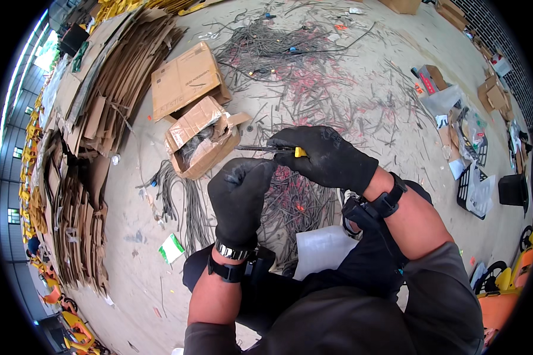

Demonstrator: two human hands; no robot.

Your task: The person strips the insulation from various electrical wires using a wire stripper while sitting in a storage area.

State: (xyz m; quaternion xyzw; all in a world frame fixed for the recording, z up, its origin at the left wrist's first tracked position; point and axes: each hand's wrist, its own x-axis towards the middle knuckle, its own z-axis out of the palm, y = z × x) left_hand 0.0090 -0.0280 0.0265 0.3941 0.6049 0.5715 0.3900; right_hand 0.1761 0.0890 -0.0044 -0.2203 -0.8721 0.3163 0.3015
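Note:
My right hand, in a black work glove, is closed around a tool with a yellow part, perhaps a utility knife. Something thin and dark sticks out to the left of that glove; whether it is blade or cable I cannot tell. My left hand, gloved in black too, is a fist just below and left, its thumb near the right fingers; what it grips is hidden. Beneath both hands lies a pile of cut grey cable pieces with red bits. Longer grey cables lie to the left.
An opened cardboard box stands at the upper left beside a larger carton. Stacked flattened cardboard lines the left. More cable scraps spread ahead. Black crates and plastic bags lie at right, a white sheet between my legs.

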